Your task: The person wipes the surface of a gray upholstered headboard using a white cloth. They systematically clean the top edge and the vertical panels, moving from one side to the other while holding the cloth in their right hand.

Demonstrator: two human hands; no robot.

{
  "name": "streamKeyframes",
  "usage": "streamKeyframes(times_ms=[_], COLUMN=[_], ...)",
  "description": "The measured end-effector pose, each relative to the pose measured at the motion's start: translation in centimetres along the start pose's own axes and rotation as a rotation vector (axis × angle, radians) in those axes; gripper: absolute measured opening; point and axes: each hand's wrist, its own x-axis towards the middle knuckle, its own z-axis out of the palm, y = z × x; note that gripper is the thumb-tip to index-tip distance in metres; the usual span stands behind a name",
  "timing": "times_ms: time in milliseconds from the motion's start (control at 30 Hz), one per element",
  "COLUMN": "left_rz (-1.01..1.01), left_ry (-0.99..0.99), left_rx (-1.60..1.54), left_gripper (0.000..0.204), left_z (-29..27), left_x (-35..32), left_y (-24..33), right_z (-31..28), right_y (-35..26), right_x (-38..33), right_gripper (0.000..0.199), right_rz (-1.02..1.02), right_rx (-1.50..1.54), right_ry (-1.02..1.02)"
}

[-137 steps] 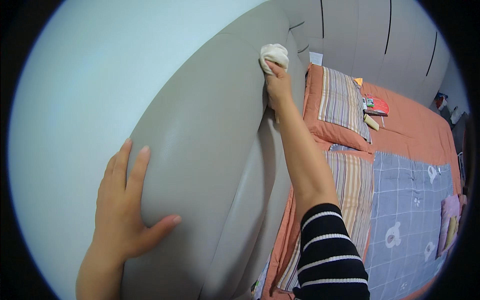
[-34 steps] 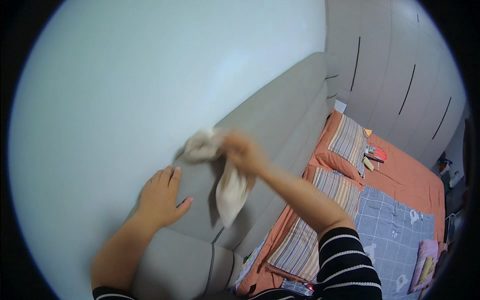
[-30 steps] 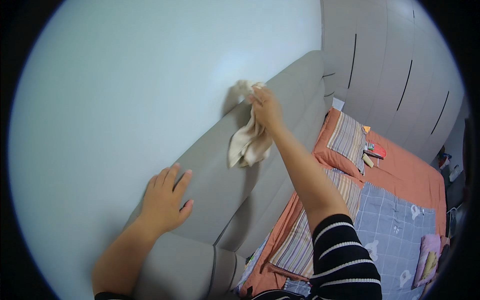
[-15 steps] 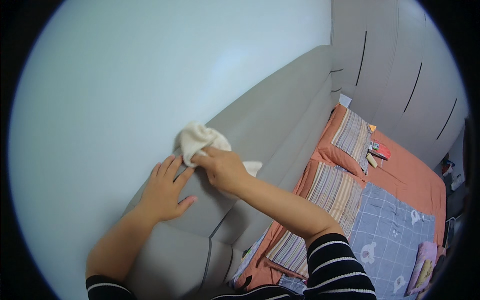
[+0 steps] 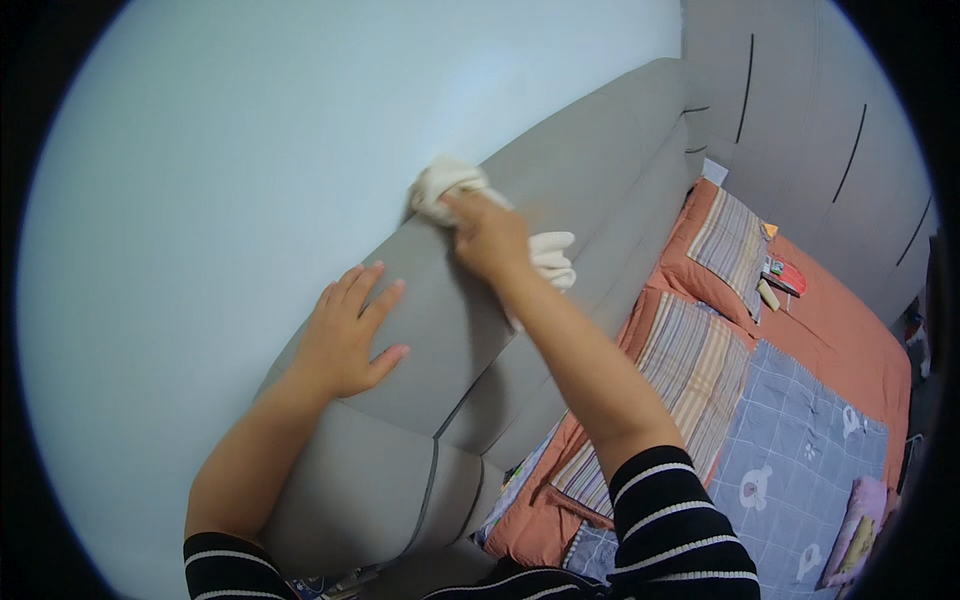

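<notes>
A padded grey headboard (image 5: 590, 150) runs along the wall from the near left to the far right. My right hand (image 5: 488, 232) is closed on a cream cloth (image 5: 447, 186), pressing it against the headboard's top edge where it meets the wall. Part of the cloth hangs out past the right side of the hand, over the headboard's front. My left hand (image 5: 345, 335) lies flat on the headboard's top, nearer to me, fingers spread and holding nothing. The fingertips of my right hand are partly hidden in the cloth.
Right of the headboard is a bed with an orange sheet (image 5: 840, 300), striped pillows (image 5: 690, 350) and a blue-grey bear-patterned blanket (image 5: 800, 460). A red fan-shaped item (image 5: 790, 277) lies by the far pillow. Grey wardrobe doors (image 5: 800, 120) stand beyond; a pale wall (image 5: 250, 180) rises at left.
My right hand has slid the cloth farther along the headboard's top edge, away from my left hand. My left hand stays spread on the headboard. The whole view has shifted slightly.
</notes>
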Motion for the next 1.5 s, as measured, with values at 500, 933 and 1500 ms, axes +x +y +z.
streamKeyframes(times_ms=[500, 933, 1500], left_rz=[0.042, 0.015, 0.033], left_ry=[0.175, 0.142, 0.096], left_rx=[-0.108, -0.081, -0.149], left_gripper=[0.050, 0.052, 0.055], left_z=[0.2, 0.9, -0.1], left_x=[-1.0, -0.3, 0.3], left_y=[-0.7, -0.4, -0.5], right_z=[-3.5, 2.6, -1.0], right_y=[0.2, -5.2, 18.0], right_x=[-4.0, -12.6, 4.8], right_gripper=[0.043, 0.051, 0.047], right_rz=[0.236, -0.064, 0.510], right_rx=[0.415, 0.454, -0.235], right_ry=[0.369, 0.234, 0.470])
